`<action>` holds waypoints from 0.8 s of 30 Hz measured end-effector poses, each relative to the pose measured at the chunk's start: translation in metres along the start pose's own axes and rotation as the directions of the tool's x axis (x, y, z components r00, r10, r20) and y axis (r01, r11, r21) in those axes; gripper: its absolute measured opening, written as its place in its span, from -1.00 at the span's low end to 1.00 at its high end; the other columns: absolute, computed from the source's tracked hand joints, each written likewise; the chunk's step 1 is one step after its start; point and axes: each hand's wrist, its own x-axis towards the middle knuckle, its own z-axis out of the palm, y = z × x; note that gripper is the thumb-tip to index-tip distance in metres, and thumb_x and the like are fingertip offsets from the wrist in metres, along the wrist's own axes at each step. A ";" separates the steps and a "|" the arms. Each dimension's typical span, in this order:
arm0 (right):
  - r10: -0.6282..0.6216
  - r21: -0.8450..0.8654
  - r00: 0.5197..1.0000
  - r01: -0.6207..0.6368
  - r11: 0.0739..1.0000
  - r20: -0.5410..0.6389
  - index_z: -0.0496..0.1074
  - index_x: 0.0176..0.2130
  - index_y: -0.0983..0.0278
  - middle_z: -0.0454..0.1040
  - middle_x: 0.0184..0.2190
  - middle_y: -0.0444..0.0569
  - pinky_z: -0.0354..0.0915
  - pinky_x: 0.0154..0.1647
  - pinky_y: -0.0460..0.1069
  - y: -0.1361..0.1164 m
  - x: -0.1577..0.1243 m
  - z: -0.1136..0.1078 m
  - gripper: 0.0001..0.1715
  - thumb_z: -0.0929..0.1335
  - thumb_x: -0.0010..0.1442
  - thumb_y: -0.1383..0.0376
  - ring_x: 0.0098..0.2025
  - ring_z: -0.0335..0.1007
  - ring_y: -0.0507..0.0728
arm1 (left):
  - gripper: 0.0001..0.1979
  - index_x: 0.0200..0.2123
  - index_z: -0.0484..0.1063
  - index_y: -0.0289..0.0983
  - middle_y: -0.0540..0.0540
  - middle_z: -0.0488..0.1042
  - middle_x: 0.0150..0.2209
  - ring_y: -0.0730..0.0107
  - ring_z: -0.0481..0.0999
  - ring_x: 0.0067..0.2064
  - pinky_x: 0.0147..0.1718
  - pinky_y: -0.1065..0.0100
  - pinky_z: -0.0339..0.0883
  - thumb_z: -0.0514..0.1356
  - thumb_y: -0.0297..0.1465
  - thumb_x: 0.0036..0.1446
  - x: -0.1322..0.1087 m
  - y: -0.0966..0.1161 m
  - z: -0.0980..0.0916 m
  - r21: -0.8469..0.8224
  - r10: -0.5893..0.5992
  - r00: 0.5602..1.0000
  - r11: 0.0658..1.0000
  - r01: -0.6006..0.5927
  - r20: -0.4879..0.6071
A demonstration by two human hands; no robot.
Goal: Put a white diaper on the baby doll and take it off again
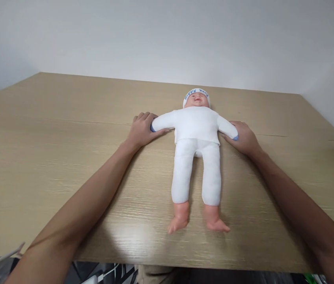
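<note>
A baby doll (196,125) lies on its back on the wooden table, its head toward the far edge and its bare feet toward me. It wears a white top, white trousers and a white cap with blue lettering. My left hand (143,129) is closed around the end of the doll's sleeved arm on the left, thumb along its lower side. Around the other sleeve's end, my right hand (243,137) is closed in the same way. Both doll arms stretch out sideways, and blue shows at each cuff. My hands partly hide the sleeve ends.
The light wooden table (81,165) has a seam across it and reaches to a pale wall (167,39). A white cable (1,258) pokes up at the near left edge. Cables and dark items lie below the front edge.
</note>
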 end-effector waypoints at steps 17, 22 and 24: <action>0.063 0.111 0.997 -0.059 0.992 -0.036 0.49 0.31 0.18 0.60 0.15 0.22 0.43 0.24 0.34 0.034 -0.002 -0.013 -0.18 0.44 0.35 -0.27 0.15 0.52 0.45 | -0.24 0.29 0.46 -0.22 -0.30 0.60 0.19 -0.17 0.44 0.23 0.28 -0.03 0.29 0.29 0.22 0.29 0.016 -0.025 0.008 -0.143 -0.037 0.999 0.989 0.040 0.024; 0.060 0.113 0.997 -0.054 0.992 -0.052 0.62 0.12 0.20 0.66 0.00 0.25 0.47 0.14 0.33 0.038 0.001 -0.020 -0.23 0.38 0.37 -0.34 0.05 0.58 0.44 | -0.27 0.26 0.53 -0.19 -0.27 0.64 0.20 -0.15 0.47 0.18 0.30 -0.03 0.27 0.25 0.25 0.32 0.019 -0.025 0.004 -0.126 -0.053 0.998 0.990 0.056 0.028; 0.064 0.099 0.997 -0.060 0.993 -0.041 0.63 0.12 0.18 0.67 0.01 0.22 0.46 0.17 0.37 0.037 0.003 -0.020 -0.25 0.37 0.38 -0.33 0.08 0.57 0.46 | -0.26 0.26 0.54 -0.19 -0.27 0.64 0.19 -0.16 0.48 0.17 0.27 -0.02 0.27 0.22 0.26 0.34 0.021 -0.024 0.007 -0.110 -0.065 0.998 0.992 0.067 0.016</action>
